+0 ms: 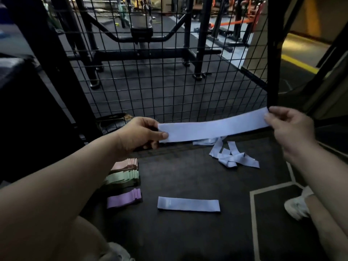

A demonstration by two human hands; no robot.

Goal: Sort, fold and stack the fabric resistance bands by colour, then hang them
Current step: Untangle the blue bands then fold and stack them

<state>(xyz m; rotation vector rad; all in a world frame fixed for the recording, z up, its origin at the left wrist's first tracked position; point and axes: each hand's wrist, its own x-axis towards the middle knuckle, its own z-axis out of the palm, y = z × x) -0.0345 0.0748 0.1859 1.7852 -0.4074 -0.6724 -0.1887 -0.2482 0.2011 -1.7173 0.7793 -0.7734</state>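
I take the mesh [169, 81] as my mark, with the floor [188, 176] running from its foot toward me. Just in front of the mesh, lifted off the floor, a pale blue band [212, 127] is pulled out flat. My left hand [139, 135] pinches one end and my right hand [288, 127] pinches the other, fingers curled onto the cloth. Below it, close to the foot of the mesh, lies a loose heap [233, 157] of blue ones, tangled and unfolded. Farther from the mesh, one folded band [188, 204] of the same blue lies alone. Left of it, running back toward the mesh, are the purple stack [123, 199], green stack [123, 178] and pink stack [125, 163], all neatly folded. I judge three colours finished and blue barely begun. The heap is left to fold, and nothing hangs on the mesh yet.
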